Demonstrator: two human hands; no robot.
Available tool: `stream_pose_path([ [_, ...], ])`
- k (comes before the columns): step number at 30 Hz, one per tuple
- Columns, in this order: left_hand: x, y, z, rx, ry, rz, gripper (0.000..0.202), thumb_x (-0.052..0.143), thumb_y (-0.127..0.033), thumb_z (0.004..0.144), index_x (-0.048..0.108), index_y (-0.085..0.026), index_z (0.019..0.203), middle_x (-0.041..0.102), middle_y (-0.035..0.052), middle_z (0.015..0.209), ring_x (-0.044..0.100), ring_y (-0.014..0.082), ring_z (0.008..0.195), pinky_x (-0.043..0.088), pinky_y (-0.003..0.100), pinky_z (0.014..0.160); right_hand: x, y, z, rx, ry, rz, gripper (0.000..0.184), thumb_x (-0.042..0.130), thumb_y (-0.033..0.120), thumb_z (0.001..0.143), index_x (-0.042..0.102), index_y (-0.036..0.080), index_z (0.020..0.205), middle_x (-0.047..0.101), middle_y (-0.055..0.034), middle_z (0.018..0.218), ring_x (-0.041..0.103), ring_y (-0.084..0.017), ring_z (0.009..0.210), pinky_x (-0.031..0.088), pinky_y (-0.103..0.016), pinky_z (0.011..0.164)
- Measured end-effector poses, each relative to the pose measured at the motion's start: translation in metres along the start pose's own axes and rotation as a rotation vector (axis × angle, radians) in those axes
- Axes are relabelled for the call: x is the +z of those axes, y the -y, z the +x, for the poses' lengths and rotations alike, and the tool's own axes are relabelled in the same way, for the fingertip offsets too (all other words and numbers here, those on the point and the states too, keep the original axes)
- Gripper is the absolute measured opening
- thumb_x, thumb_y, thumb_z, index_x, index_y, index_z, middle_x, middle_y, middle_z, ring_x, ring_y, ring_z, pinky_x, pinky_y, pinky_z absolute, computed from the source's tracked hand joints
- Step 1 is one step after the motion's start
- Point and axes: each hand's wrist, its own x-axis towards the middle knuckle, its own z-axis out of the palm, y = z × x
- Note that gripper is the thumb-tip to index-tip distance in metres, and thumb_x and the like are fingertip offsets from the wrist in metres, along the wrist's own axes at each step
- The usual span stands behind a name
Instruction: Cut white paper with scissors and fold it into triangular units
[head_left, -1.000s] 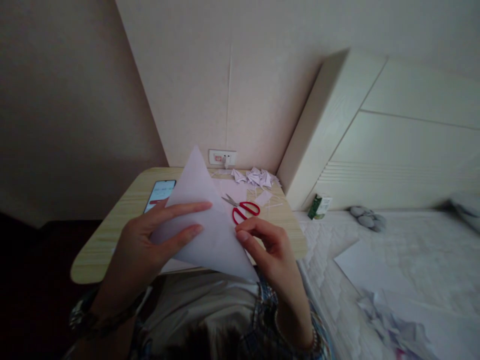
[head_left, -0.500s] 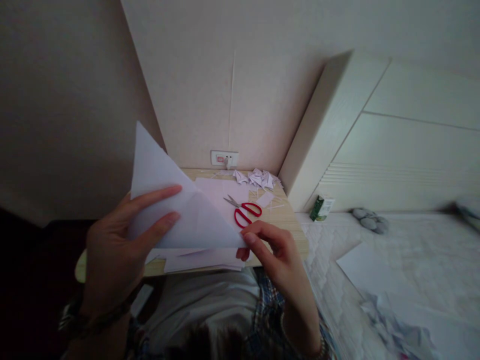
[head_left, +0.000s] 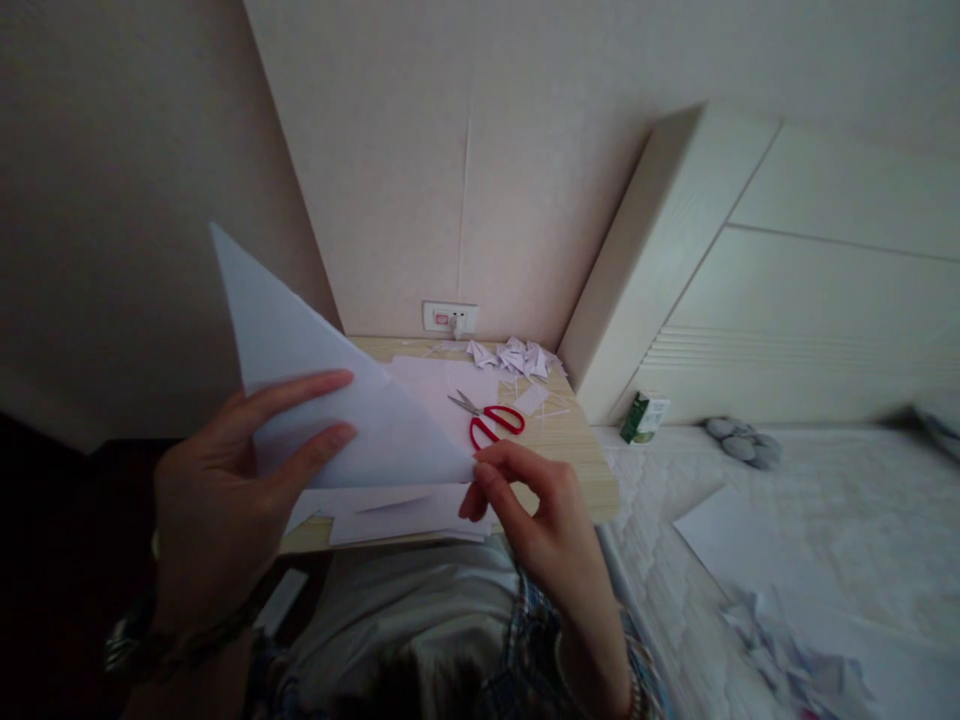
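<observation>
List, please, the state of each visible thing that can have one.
White triangular paper sheet: folded
Left hand: gripping this sheet
Right hand: pinching its right corner
Red-handled metal scissors: partly open
Small white paper shapes: folded, heaped
White plug: inserted in rectangular wall socket
Green-and-white carton: upright
White paper heap on quilted mattress: crumpled

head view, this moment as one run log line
left hand: holds triangular paper | right hand: pinches its right corner | red-handled scissors: beyond right hand, blades parted
</observation>
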Motion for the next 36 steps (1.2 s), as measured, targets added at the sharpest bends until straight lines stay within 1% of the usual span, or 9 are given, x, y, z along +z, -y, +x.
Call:
stream_pose_path([
  [3,0.000,-0.005,-0.001,-0.018,0.030,-0.058,0.026,0.080,-0.034,0.074,0.079,-0.031,0.101,0.076,-0.0023,0.113,0.068,0.0274,0.105,0.051,0.042,0.100,0.006,-0.001,0.004,-0.033,-0.009,0.007,0.015,0.059,0.025,0.091,0.066,0.020,0.079,0.072,0.0000,0.074,0.066,-0.016,0.072,0.048,-0.025,0.067],
  [7,0.007,-0.010,-0.004,0.023,0.112,-0.049,0.024,0.079,-0.034,0.075,0.078,-0.036,0.099,0.077,-0.0069,0.109,0.069,0.0227,0.102,0.052,0.034,0.095,0.013,-0.002,0.007,0.057,-0.025,0.076,0.018,0.067,0.031,0.085,0.064,0.021,0.070,0.065,0.0022,0.063,0.059,-0.014,0.060,0.043,-0.025,0.056],
  [11,0.012,-0.013,-0.005,0.015,0.113,-0.036,0.025,0.079,-0.032,0.075,0.078,-0.037,0.099,0.078,-0.0083,0.105,0.070,0.0190,0.095,0.054,0.029,0.088,0.012,-0.006,0.008,0.148,-0.038,0.224,0.020,0.067,0.028,0.084,0.065,0.020,0.066,0.064,0.0021,0.059,0.060,-0.014,0.056,0.045,-0.024,0.056],
  [17,0.016,-0.017,-0.010,-0.012,0.003,-0.089,0.026,0.079,-0.031,0.076,0.078,-0.032,0.102,0.077,-0.0037,0.111,0.069,0.0230,0.105,0.055,0.035,0.095,0.017,-0.011,0.011,0.177,-0.185,0.416,0.011,0.076,0.027,0.074,0.068,0.021,0.073,0.067,0.0037,0.065,0.065,-0.014,0.057,0.048,-0.024,0.056],
  [21,0.025,-0.015,-0.014,-0.033,-0.029,-0.208,0.036,0.079,-0.029,0.077,0.075,-0.029,0.113,0.073,0.0001,0.124,0.064,0.0259,0.119,0.052,0.039,0.103,0.020,-0.015,0.011,0.198,-0.331,0.558,0.023,0.079,0.028,0.071,0.065,0.024,0.089,0.069,0.0041,0.070,0.066,-0.016,0.058,0.048,-0.025,0.053],
  [24,0.027,-0.017,-0.012,-0.089,0.069,-0.328,0.039,0.080,-0.026,0.075,0.074,-0.029,0.114,0.073,0.0006,0.125,0.068,0.0232,0.113,0.056,0.033,0.097,0.017,-0.019,0.012,0.168,-0.459,0.628,0.022,0.078,0.028,0.071,0.064,0.022,0.087,0.069,0.0033,0.069,0.064,-0.015,0.062,0.050,-0.026,0.061],
  [29,0.020,-0.018,-0.006,-0.203,0.361,-0.393,0.022,0.079,-0.026,0.071,0.080,-0.029,0.093,0.080,0.0008,0.100,0.074,0.0187,0.080,0.062,0.023,0.066,0.015,-0.025,0.016,0.112,-0.569,0.675,0.018,0.077,0.029,0.074,0.064,0.020,0.083,0.071,0.0008,0.077,0.061,-0.013,0.069,0.048,-0.024,0.064],
  [33,0.022,-0.015,-0.005,-0.189,0.437,-0.350,0.025,0.078,-0.026,0.071,0.080,-0.031,0.095,0.079,0.0014,0.102,0.074,0.0199,0.083,0.062,0.023,0.067,0.012,-0.027,0.016,0.084,-0.591,0.683,0.015,0.075,0.028,0.077,0.065,0.021,0.086,0.071,0.0008,0.080,0.062,-0.013,0.073,0.049,-0.023,0.066],
  [36,0.026,-0.014,-0.007,-0.198,0.443,-0.373,0.033,0.078,-0.026,0.071,0.078,-0.030,0.103,0.077,0.0028,0.112,0.075,0.0205,0.085,0.062,0.022,0.065,0.011,-0.025,0.015,0.094,-0.509,0.662,0.018,0.077,0.028,0.075,0.066,0.022,0.087,0.071,0.0008,0.082,0.064,-0.014,0.075,0.051,-0.024,0.069],
])
